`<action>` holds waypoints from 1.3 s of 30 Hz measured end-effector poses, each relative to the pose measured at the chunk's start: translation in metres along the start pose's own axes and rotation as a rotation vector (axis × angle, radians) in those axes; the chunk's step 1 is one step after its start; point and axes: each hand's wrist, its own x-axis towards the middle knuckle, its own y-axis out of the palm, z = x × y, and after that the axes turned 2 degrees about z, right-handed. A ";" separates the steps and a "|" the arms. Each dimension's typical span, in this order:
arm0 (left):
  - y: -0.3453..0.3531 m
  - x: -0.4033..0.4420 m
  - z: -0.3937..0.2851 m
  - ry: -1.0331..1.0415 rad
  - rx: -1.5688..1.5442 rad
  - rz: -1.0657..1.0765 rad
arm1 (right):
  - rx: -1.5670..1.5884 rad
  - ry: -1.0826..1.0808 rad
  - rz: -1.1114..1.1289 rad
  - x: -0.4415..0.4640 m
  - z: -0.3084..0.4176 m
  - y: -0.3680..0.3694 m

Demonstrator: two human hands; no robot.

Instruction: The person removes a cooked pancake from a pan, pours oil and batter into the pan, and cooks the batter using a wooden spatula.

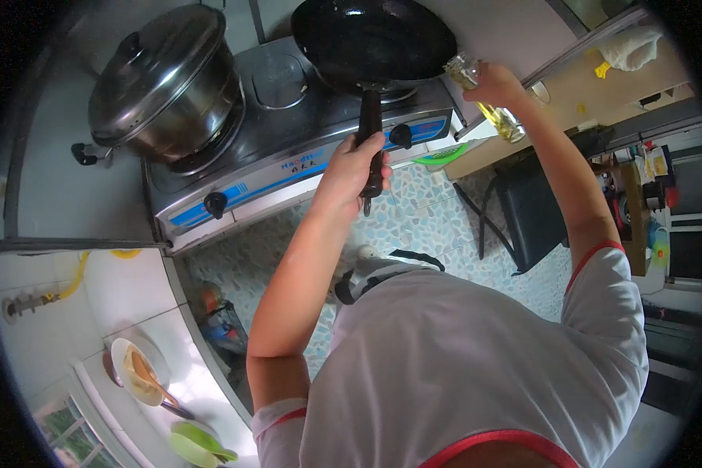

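Observation:
A black wok (374,39) rests over the right burner of the gas stove. Its dark handle (370,113) points toward me, and my left hand (356,168) is wrapped round it. At the wok's right rim, my right hand (495,84) grips a glass bottle (501,121) with yellow liquid in it. The bottle is tilted, its upper end close to the rim. Whether liquid is flowing out cannot be made out.
A large lidded steel pot (168,86) stands on the left burner. The stove front (304,160) has two black knobs. A white bowl (139,370) and a green item (199,444) lie at lower left. A black chair (526,210) stands at right.

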 end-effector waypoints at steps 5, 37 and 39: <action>0.006 -0.004 -0.005 -0.030 0.027 -0.044 | 0.296 0.081 -0.217 0.004 -0.016 0.056; 0.070 0.008 -0.071 -0.300 0.398 -0.222 | 1.380 0.412 -0.870 0.085 -0.181 0.274; 0.069 0.000 -0.065 -0.305 0.302 -0.196 | 1.427 0.390 -0.859 0.092 -0.184 0.278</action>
